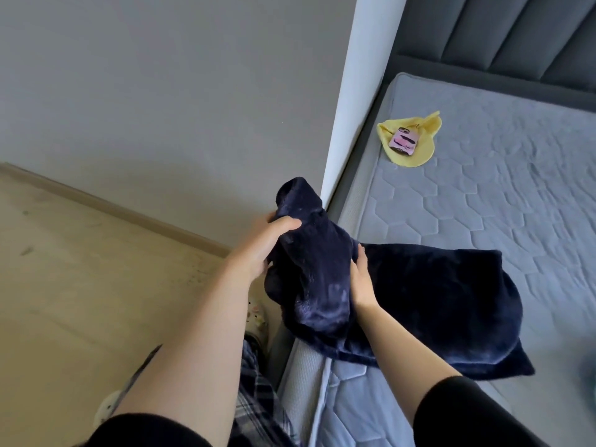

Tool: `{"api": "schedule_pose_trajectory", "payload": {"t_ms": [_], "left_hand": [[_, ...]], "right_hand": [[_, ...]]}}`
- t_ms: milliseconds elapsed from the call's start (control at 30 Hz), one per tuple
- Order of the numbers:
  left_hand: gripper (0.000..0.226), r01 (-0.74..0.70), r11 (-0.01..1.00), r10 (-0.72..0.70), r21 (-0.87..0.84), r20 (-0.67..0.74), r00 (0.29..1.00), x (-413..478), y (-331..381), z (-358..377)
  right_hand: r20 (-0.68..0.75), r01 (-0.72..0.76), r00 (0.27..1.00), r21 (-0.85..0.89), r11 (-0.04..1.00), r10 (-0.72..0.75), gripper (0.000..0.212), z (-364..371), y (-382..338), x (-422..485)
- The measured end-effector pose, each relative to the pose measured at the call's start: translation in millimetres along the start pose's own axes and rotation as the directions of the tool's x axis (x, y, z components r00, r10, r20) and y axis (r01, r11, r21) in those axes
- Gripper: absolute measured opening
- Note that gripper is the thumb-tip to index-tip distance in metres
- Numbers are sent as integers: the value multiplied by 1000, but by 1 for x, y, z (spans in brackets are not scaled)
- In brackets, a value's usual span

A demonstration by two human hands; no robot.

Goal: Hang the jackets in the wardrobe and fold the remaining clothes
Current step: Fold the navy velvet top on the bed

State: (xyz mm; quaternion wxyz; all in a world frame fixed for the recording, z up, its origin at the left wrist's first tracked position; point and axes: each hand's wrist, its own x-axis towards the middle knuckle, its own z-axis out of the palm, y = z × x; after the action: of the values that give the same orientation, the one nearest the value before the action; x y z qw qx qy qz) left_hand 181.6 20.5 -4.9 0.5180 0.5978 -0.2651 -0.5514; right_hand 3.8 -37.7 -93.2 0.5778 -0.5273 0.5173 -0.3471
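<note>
Holding navy fleece (419, 301) clamped in left grip (267, 243), steadying with flat, straight-fingered right grip (362, 279) at near bed (483, 204) edge. Judged mid-fold; yellow cloth (427, 137) farther back left to fold.

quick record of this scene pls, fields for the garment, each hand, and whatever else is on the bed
garment: navy fleece garment, mostly lying on the mattress, one end lifted off the edge
left hand: left hand grips the lifted end
right hand: right hand rests straight fingers on the garment
also on bed: yellow cloth with a pink phone on it
fold: not yet finished
</note>
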Motion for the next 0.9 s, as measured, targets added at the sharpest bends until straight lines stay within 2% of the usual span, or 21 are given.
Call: {"api": "schedule_pose_trajectory", "payload": {"t_ms": [67, 133, 200, 267, 367, 400, 433, 500, 600, 700, 733, 800, 900], "left_hand": [[20, -56, 998, 56, 20, 31, 998, -3, 2, 5], [21, -115, 992, 113, 44, 34, 993, -7, 4, 9], [17, -146, 989, 145, 19, 52, 988, -9, 5, 12], [19, -100, 991, 111, -93, 125, 986, -10, 6, 16], [47, -17, 933, 145, -360, 332, 932, -11, 7, 27], [55, 17, 890, 182, -455, 391, 902, -13, 9, 34], [59, 68, 845, 204, -531, 436, 877, -15, 9, 43], [58, 141, 812, 192, -566, 488, 851, -20, 8, 65], [44, 101, 913, 132, -395, 520, 844, -26, -6, 102], [40, -33, 985, 118, -168, 529, 840, -34, -23, 138], [40, -73, 992, 116, -102, 519, 847, -38, -28, 150], [40, -139, 990, 122, 0, 479, 869, -42, -34, 171], [37, -190, 978, 140, 82, 418, 898, -41, -34, 182]], "right_hand": [[1, 55, 999, 18, 998, -55, 46, 3, -1, -2], [28, 109, 994, -49, 993, -108, 43, 5, 4, -1], [83, 97, 993, -123, 988, -87, 47, 5, 7, 1], [128, 56, 991, -139, 989, -38, 46, -6, -5, 1], [187, -99, 977, -6, 995, 99, 20, -40, -35, -5], [195, -150, 971, 59, 987, 136, 21, -54, -45, -7], [170, -185, 971, 103, 977, 166, 32, -70, -54, -10], [122, -201, 976, 218, 955, 178, 44, -102, -70, -13], [134, -205, 977, 379, 902, 166, 60, -149, -97, -20], [139, -205, 976, 338, 918, 167, 65, -180, -114, -18], [146, -202, 975, 296, 934, 165, 62, -185, -117, -18], [121, -200, 976, 153, 968, 182, 43, -193, -119, -20], [130, -183, 967, -248, 951, 220, 25, -201, -113, -27]]}}
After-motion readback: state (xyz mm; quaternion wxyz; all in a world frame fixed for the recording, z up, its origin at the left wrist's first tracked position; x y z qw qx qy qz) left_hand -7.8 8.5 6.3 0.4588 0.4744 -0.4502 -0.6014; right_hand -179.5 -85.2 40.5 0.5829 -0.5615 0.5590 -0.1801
